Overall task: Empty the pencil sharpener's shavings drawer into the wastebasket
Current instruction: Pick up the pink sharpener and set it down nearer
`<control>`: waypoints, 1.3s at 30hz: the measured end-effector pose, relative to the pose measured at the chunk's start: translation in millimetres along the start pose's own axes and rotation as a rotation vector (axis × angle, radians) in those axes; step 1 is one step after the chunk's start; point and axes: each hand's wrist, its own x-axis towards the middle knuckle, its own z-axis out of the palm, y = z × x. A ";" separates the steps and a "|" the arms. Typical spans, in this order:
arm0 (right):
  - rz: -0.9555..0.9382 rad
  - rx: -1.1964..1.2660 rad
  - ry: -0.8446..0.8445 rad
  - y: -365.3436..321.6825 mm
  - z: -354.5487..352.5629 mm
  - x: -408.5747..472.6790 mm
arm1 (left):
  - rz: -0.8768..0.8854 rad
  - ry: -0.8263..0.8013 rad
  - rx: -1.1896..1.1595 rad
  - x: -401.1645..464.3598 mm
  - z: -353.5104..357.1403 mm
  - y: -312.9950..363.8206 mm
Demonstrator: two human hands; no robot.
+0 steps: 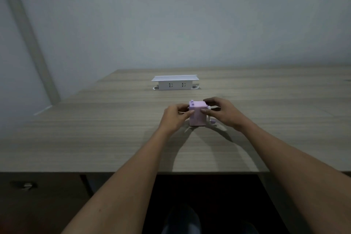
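A small lilac pencil sharpener (pixel 197 118) stands upright on the wooden desk (pixel 95 138), roughly at its middle. Its crank handle (pixel 213 121) sticks out on the right side. My left hand (pixel 174 118) touches the sharpener's left face with thumb and fingertips. My right hand (pixel 220 113) grips its right upper edge, fingers curled over the top and the thumb on the front. The shavings drawer cannot be made out as a separate part. No wastebasket is in view.
A white pop-up socket box (pixel 175 82) rises from the desk behind the sharpener. A wall stands behind the desk. Below the front edge are a dark cabinet front with a lock (pixel 26 185) at left and a dark knee space.
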 end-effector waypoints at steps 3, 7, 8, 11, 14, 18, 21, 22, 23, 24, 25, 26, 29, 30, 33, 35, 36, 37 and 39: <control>0.010 0.053 0.002 2.1 0.2 -1.5 | -0.020 -0.009 -0.059 -1.8 1.9 -5.6; 0.071 0.125 -0.049 7.4 -1.3 -3.5 | -0.142 -0.104 -0.169 -1.2 0.8 -17.4; 0.087 0.149 -0.069 8.1 -1.7 -4.0 | -0.151 -0.138 -0.167 -0.8 -0.1 -18.4; 0.114 0.172 -0.109 12.1 -2.0 -3.1 | -0.158 -0.232 -0.170 2.7 0.2 -19.9; 0.135 0.157 -0.121 13.6 -2.5 -2.9 | -0.145 -0.251 -0.194 3.4 2.1 -18.3; 0.143 0.141 -0.136 13.5 -3.8 -2.1 | -0.146 -0.249 -0.225 3.4 0.3 -19.8; 0.143 0.117 -0.151 12.0 -5.2 -0.8 | -0.176 -0.227 -0.223 1.8 -5.3 -21.8; 0.145 0.114 -0.154 11.1 -5.6 -0.8 | -0.191 -0.210 -0.223 0.3 -7.9 -23.1; 0.147 0.112 -0.156 10.8 -5.9 -0.6 | -0.203 -0.194 -0.224 -1.8 -11.0 -23.9; 0.149 0.107 -0.157 10.5 -5.9 -0.5 | -0.214 -0.177 -0.223 -3.7 -14.4 -26.3; 0.152 0.103 -0.157 9.9 -5.7 -0.5 | -0.225 -0.160 -0.220 -5.4 -18.3 -29.5; 0.154 0.096 -0.155 8.7 -5.4 -0.7 | -0.233 -0.144 -0.219 -6.7 -22.5 -31.9; 0.163 0.080 -0.161 3.9 -5.4 -0.6 | -0.255 -0.105 -0.204 -9.1 -39.5 -34.7; 0.163 0.077 -0.163 0.6 -5.6 -0.2 | -0.253 -0.103 -0.191 -9.4 -46.5 -32.3; 0.139 0.054 -0.125 -12.3 -7.2 4.9 | -0.232 -0.103 -0.156 -8.7 -65.7 -20.5; 0.123 0.073 -0.113 -25.8 -8.7 7.9 | -0.208 -0.083 -0.148 -8.7 -75.0 -10.1; 0.111 0.084 -0.114 -32.5 -9.7 8.7 | -0.193 -0.072 -0.150 -7.7 -78.0 -4.9; 0.096 0.086 -0.113 -38.8 -10.7 9.5 | -0.181 -0.064 -0.147 -5.8 -80.4 0.9; 0.054 0.062 -0.102 -51.0 -14.7 8.7 | -0.149 -0.065 -0.152 -3.7 -82.8 16.2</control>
